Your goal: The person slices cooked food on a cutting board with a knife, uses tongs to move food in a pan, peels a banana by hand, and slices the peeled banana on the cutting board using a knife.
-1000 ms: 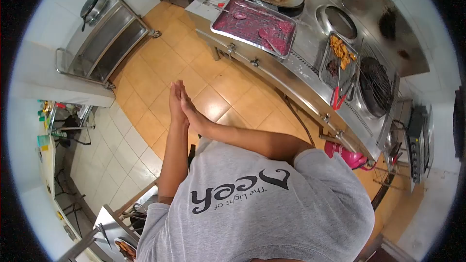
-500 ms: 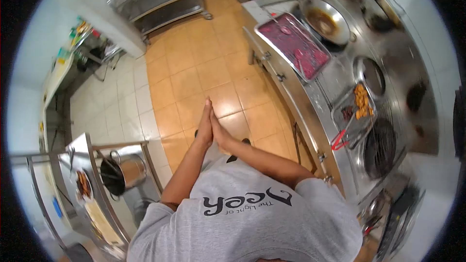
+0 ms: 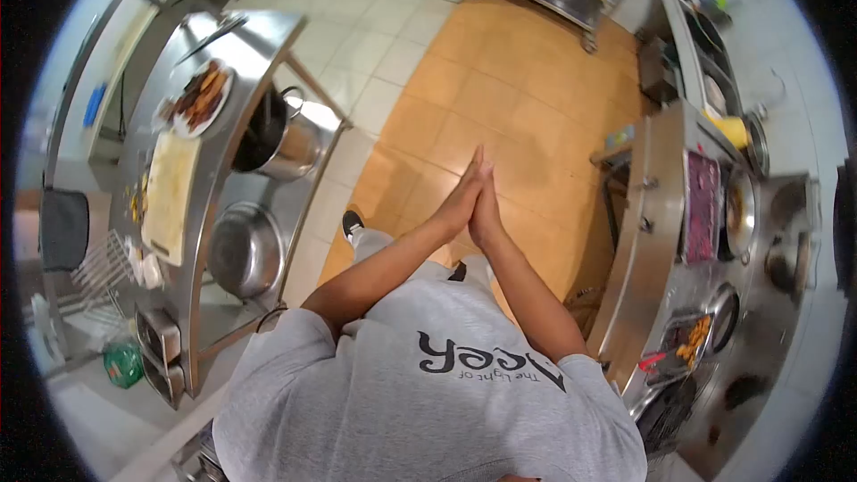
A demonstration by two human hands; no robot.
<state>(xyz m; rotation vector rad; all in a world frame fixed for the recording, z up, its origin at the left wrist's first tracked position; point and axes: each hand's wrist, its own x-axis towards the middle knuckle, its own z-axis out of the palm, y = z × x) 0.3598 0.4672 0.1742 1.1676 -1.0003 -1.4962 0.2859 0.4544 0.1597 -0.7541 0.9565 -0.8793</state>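
Note:
My left hand (image 3: 457,203) and my right hand (image 3: 486,212) are pressed palm to palm in front of my body, over the tiled floor. The fingers of both are stretched out and point away from me. Nothing shows between them, though the inner palms are hidden. Neither hand touches any kitchen item. Below my forearms is my grey printed T-shirt (image 3: 420,419).
Left, a steel table (image 3: 259,29) bears a plate of browned food (image 3: 203,103) and a cutting board (image 3: 170,196). A large pot (image 3: 295,147) and a steel basin (image 3: 245,250) are on its lower shelf. Right, a stove counter (image 3: 656,178) holds a tray of purple food (image 3: 701,205) and a wok (image 3: 739,210).
My view has turned left, bringing the steel table and cutting board closer into sight while the stove counter shifts toward the right edge. My hands stay pressed together.

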